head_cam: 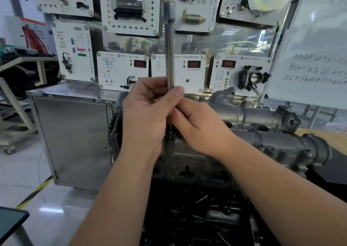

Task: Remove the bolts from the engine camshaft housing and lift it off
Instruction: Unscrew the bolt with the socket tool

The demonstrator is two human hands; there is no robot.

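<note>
1. Left hand (144, 112) is wrapped round the lower part of a long steel tool (170, 58), thumb pressed on the shaft, fingers curled behind it.
2. Right hand (199, 125) comes in from the right side of the tool and pinches it low down, just under the left thumb, so both hands are gripping the same shaft.
3. Tool stands pretty much upright, its top end well above the hands.
4. Right below the hands a bolt (170, 135) sticks up out of the housing (272, 144), in line with the tool; can't tell if the tip is actually seated on it, fingers hide that bit.
5. Housing runs off to the right of the tool, grey cast metal, sitting on the engine (197, 170).
6. Behind the tool is a board (122, 71) of display panels.
</note>
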